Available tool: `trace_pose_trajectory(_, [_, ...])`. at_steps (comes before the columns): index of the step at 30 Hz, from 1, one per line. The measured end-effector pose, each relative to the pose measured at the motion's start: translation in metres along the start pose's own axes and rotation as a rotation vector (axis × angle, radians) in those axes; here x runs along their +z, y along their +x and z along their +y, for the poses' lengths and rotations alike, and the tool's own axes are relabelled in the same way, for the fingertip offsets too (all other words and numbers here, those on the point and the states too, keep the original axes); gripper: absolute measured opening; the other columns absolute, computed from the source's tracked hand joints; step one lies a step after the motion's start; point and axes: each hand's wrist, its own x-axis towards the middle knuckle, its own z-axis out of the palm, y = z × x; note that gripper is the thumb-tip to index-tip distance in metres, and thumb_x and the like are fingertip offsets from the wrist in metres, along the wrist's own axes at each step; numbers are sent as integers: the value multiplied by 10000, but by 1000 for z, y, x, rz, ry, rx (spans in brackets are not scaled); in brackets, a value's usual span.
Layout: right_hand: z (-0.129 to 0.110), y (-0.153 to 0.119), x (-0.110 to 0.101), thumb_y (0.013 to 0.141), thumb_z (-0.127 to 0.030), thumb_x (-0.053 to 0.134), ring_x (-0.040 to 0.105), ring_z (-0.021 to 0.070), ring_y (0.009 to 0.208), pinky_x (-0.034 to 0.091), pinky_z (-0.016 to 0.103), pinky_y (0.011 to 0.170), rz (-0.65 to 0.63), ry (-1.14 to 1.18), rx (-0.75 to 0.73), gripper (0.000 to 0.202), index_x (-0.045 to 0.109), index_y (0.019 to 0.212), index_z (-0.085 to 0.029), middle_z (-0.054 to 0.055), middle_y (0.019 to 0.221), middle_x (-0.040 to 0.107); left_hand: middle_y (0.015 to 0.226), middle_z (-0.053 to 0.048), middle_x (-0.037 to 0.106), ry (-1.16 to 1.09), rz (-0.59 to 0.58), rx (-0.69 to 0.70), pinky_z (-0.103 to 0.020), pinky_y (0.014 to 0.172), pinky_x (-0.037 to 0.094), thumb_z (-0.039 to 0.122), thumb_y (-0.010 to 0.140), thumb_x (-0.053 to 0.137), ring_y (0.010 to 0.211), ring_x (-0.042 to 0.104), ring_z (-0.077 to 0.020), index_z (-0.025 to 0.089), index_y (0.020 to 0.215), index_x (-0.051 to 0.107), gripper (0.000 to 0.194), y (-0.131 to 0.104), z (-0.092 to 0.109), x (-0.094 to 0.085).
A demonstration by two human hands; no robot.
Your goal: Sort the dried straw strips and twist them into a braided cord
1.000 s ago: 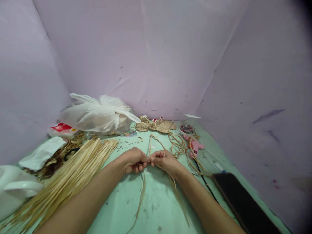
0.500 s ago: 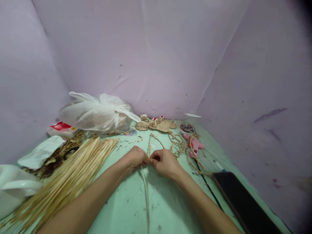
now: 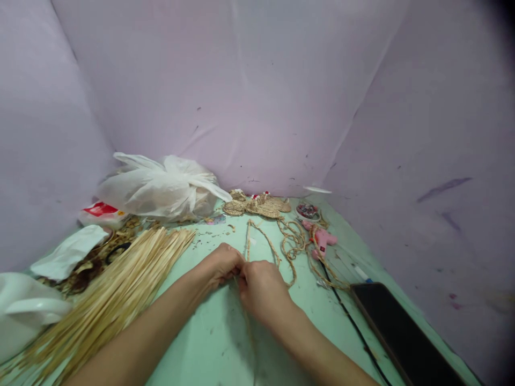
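Observation:
A thin braided straw cord (image 3: 265,236) runs from the hands up the table and loops back to the right. My left hand (image 3: 226,264) is closed, pinching the cord near its lower end. Pressed against it, my right hand (image 3: 261,287) is also closed, its fingertips at the same spot and mostly hidden behind the knuckles. Loose pale strands (image 3: 247,321) hang below both hands over the green tabletop. Left of my left forearm lies a wide bundle of dry straw strips (image 3: 132,273).
Along the back are a white plastic bag (image 3: 169,187), woven straw pieces (image 3: 261,206) and a small bowl (image 3: 308,210). A pink glue gun (image 3: 323,240), its black cable and a dark phone-like slab (image 3: 402,332) lie right. A white jug (image 3: 24,313) stands left.
My right hand has moved down and slightly left, now touching my left hand and covering the pinch point. More of the looped cord shows. My left hand has barely moved.

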Motion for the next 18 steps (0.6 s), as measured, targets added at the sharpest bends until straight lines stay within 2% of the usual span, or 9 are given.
trace_pose_trajectory(3, [17, 9, -7, 630, -177, 548, 514, 143, 507, 259, 245, 457, -50, 217, -42, 119, 656, 585, -158, 64, 555, 621, 312, 75, 276, 24, -75, 51, -204, 339, 40, 138, 444, 475, 291, 149, -26, 145, 452, 469, 13, 2, -1, -7])
trace_pose_trajectory(7, [40, 24, -17, 692, -255, 525, 480, 114, 493, 315, 222, 461, 125, 641, 181, 164, 609, 598, -151, 37, 552, 583, 345, 85, 277, 22, -151, 60, -199, 337, 36, 190, 468, 520, 305, 140, -23, 157, 492, 466, 68, 3, 0, -15])
trace_pose_trajectory(8, [41, 27, -17, 701, -239, 513, 487, 110, 501, 339, 217, 472, 101, 780, 242, 156, 601, 614, -143, 37, 566, 580, 352, 85, 280, 24, -161, 57, -198, 336, 34, 197, 472, 523, 308, 141, -24, 159, 498, 462, 76, 3, 0, -17])
trace_pose_trajectory(9, [41, 29, -16, 708, -216, 499, 495, 104, 506, 362, 212, 484, 26, 925, 292, 147, 592, 627, -137, 36, 574, 576, 356, 85, 281, 24, -170, 57, -199, 335, 32, 203, 477, 524, 309, 141, -24, 162, 500, 455, 84, 4, -1, -17])
trace_pose_trajectory(11, [36, 29, -10, 707, -170, 476, 492, 88, 484, 376, 201, 472, -177, 1153, 344, 142, 575, 615, -126, 27, 560, 556, 353, 87, 270, 20, -189, 67, -201, 335, 28, 209, 483, 526, 310, 139, -25, 166, 491, 435, 102, 4, -2, -18])
trace_pose_trajectory(13, [30, 28, -5, 687, -141, 472, 409, 54, 391, 305, 175, 387, -291, 1232, 346, 146, 547, 563, -125, 0, 497, 508, 345, 92, 255, 24, -198, 81, -202, 336, 31, 214, 490, 531, 311, 132, -24, 163, 490, 443, 102, 6, -3, -18])
trace_pose_trajectory(16, [27, 26, 0, 645, -117, 479, 202, 21, 297, 118, 181, 320, -295, 1193, 346, 162, 500, 485, -134, -59, 368, 370, 346, 93, 261, 50, -203, 89, -203, 336, 48, 227, 504, 542, 311, 137, -24, 150, 509, 488, 94, 8, -5, -19])
trace_pose_trajectory(18, [28, 26, 1, 624, -116, 480, 154, 20, 283, 81, 195, 321, -294, 1169, 362, 157, 495, 470, -139, -77, 327, 316, 350, 92, 265, 76, -208, 95, -205, 338, 60, 233, 514, 543, 312, 145, -27, 146, 520, 506, 94, 8, -5, -20])
